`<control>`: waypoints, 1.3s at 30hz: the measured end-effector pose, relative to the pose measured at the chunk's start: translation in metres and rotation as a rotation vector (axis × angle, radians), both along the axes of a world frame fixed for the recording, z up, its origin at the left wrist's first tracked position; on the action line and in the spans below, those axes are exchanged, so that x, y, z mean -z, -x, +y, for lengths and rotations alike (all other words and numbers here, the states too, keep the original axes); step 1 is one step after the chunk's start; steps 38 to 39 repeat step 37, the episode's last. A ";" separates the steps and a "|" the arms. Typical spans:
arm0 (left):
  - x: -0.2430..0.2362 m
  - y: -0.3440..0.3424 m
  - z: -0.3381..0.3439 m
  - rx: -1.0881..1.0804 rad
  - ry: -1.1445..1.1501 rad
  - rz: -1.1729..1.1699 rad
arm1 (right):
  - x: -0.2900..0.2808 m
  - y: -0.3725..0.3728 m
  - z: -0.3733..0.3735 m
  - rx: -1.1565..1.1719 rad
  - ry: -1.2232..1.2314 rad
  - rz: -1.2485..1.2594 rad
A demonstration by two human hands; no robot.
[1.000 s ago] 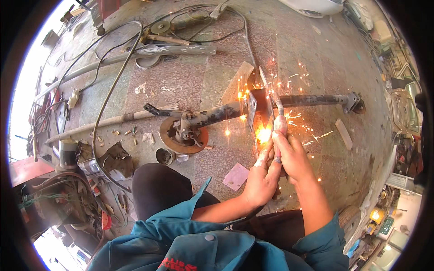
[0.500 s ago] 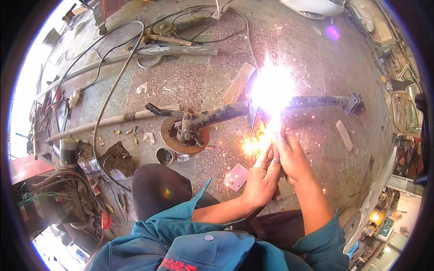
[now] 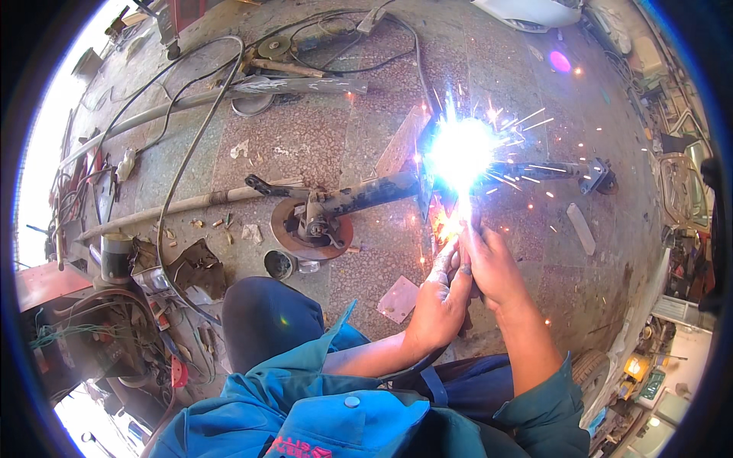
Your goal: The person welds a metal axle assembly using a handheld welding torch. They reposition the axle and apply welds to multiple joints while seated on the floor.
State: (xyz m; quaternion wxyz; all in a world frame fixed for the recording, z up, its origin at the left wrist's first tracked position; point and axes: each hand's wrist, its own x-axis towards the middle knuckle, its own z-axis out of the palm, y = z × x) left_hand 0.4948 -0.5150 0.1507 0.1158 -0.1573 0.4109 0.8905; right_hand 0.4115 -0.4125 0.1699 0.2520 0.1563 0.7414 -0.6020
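My left hand (image 3: 437, 311) and my right hand (image 3: 495, 269) are closed side by side around a welding torch, mostly hidden by my fingers and the glare. Just beyond my fingertips burns a bright blue-white arc (image 3: 462, 153), throwing sparks. It sits against a dark metal axle tube (image 3: 370, 192) lying crosswise on the floor, beside an upright plate (image 3: 425, 200). The weld itself is lost in the light. At the tube's left end is a rusty round disc (image 3: 289, 227) with a hub; at its right end, a bolted flange (image 3: 594, 177).
A wooden block (image 3: 398, 146) lies behind the tube, and a pale strip (image 3: 582, 227) to its right. Nearer me are a square plate (image 3: 398, 299) and a tin (image 3: 279, 265). Pipes (image 3: 298, 85), a looping cable (image 3: 183, 149) and an angle grinder (image 3: 276, 47) lie at the back left.
The arc's glare has shrunk and turned bluer, with longer sparks flying to the right. The orange glow below it is smaller. My hands have stayed nearly in place.
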 end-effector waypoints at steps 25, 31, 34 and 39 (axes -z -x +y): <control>0.026 -0.020 0.001 -0.069 0.326 0.175 | -0.004 -0.033 -0.005 -0.198 -0.395 0.362; 0.044 -0.069 0.010 -0.043 0.064 -0.125 | 0.006 -0.059 -0.019 -0.343 -0.477 0.175; 0.046 -0.058 0.010 -0.091 0.209 -0.085 | 0.013 -0.055 -0.020 -0.360 -0.500 0.095; 0.026 -0.037 0.006 -0.141 0.290 0.055 | 0.015 -0.047 -0.021 -0.350 -0.523 0.038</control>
